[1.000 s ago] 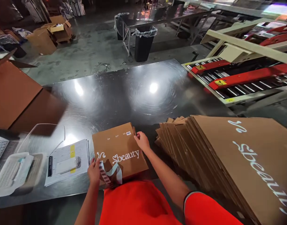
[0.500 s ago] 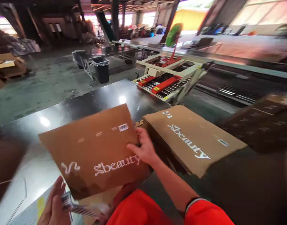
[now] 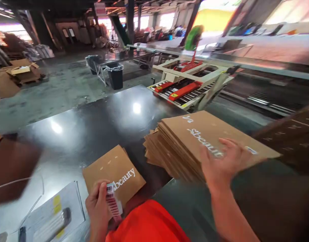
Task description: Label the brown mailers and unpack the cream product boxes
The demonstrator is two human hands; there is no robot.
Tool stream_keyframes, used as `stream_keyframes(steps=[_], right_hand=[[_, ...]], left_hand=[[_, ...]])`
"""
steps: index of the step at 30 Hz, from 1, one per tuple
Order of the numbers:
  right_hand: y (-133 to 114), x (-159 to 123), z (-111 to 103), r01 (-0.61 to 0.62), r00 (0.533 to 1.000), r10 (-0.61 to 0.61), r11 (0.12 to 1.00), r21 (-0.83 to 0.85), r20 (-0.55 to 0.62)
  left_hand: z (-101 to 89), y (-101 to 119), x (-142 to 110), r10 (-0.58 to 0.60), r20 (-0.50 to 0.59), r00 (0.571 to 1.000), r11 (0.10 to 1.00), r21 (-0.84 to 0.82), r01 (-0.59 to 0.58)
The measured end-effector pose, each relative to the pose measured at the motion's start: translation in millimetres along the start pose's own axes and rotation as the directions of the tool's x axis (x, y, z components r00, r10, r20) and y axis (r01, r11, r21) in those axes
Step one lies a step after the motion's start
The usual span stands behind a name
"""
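Note:
My left hand (image 3: 98, 205) pinches a strip of barcode labels (image 3: 113, 203), printed with dark bars at its top and reddish stripes below. Just beyond it, partly covered by the strip and fingers, a brown flat cardboard box (image 3: 114, 168) lettered "sbeauty" lies on the dark table, with an edge of another under it. Over a tall stack of flat cardboard boxes (image 3: 174, 154) at the right is my right hand (image 3: 222, 164), fingers spread and slightly blurred. It covers part of the lettering on the top box, which bears a small label (image 3: 252, 150); whether it touches is unclear.
Papers (image 3: 53, 211) with yellow marks lie at lower left under a clear-and-dark object (image 3: 55, 225). A blurred brown shape (image 3: 13, 168) stands at the left edge. Past the shiny table (image 3: 99, 117) are a roller platform (image 3: 184, 87) with red bars and a black bin (image 3: 115, 76). Dark cartons (image 3: 293, 134) stand right.
My right hand has let go of the labelled flat box and moved right, onto or over the stack. My left hand has moved right with the label strip. The lower pile is now uncovered.

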State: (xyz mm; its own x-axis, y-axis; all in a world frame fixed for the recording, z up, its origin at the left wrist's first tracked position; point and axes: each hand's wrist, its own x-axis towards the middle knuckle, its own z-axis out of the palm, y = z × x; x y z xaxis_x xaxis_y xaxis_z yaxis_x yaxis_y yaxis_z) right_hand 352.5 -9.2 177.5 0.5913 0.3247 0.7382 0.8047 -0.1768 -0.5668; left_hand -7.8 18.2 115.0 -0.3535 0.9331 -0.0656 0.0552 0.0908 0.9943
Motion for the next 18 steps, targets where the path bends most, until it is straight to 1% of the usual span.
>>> stream_keyframes(steps=[1, 2, 3, 4, 5, 6, 7, 8, 10, 12, 14, 16, 18], right_hand=[[-33, -16, 12, -0.031, 0.983, -0.007, 0.979, 0.201, 0.186], [-65, -34, 23, -0.139, 0.891, -0.060, 0.907, 0.397, 0.449], [-95, -53, 34, -0.304, 0.710, -0.172, 0.800, 0.517, 0.683], [-121, -73, 43, -0.465, 0.494, -0.313, 0.694, 0.550, 0.811], [-141, -93, 51, -0.582, 0.331, -0.405, 0.623, 0.522, 0.852], [-156, -112, 58, -0.656, 0.226, -0.446, 0.588, 0.474, 0.866], [-166, -128, 63, -0.702, 0.157, -0.458, 0.571, 0.425, 0.875], [-172, -141, 66, -0.730, 0.119, -0.444, 0.567, 0.382, 0.888], [-175, -156, 71, -0.768, 0.071, -0.412, 0.558, 0.314, 0.908], [-172, -161, 74, -0.803, 0.003, -0.415, 0.542, 0.250, 0.910], [-167, -163, 76, -0.829, -0.063, -0.420, 0.527, 0.188, 0.905], [-164, -166, 79, -0.840, -0.087, -0.403, 0.521, 0.150, 0.911], [-161, -171, 83, -0.846, -0.090, -0.375, 0.518, 0.128, 0.923]], left_hand=[[4.2, 3, -3, 0.002, -0.003, 1.000, 1.000, -0.020, -0.002], [8.2, 5, -6, 0.003, -0.013, 1.000, 0.999, -0.043, -0.004], [11.6, 6, -9, 0.005, -0.030, 1.000, 0.998, -0.059, -0.006], [13.9, 6, -12, 0.006, -0.047, 0.999, 0.998, -0.064, -0.009], [14.9, 6, -14, 0.004, -0.060, 0.998, 0.998, -0.061, -0.008], [14.7, 4, -17, -0.003, -0.066, 0.998, 0.998, -0.059, 0.000], [13.2, 2, -19, -0.020, -0.072, 0.997, 0.998, -0.067, 0.015], [10.7, 0, -21, -0.040, -0.079, 0.996, 0.995, -0.096, 0.033], [4.1, -6, -26, -0.076, -0.069, 0.995, 0.982, -0.180, 0.063], [-2.0, -12, -29, -0.094, -0.029, 0.995, 0.971, -0.222, 0.085], [-5.3, -16, -31, -0.109, 0.016, 0.994, 0.974, -0.201, 0.110], [-5.1, -18, -33, -0.141, 0.012, 0.990, 0.976, -0.166, 0.141], [-2.2, -19, -33, -0.160, -0.016, 0.987, 0.979, -0.128, 0.157]])
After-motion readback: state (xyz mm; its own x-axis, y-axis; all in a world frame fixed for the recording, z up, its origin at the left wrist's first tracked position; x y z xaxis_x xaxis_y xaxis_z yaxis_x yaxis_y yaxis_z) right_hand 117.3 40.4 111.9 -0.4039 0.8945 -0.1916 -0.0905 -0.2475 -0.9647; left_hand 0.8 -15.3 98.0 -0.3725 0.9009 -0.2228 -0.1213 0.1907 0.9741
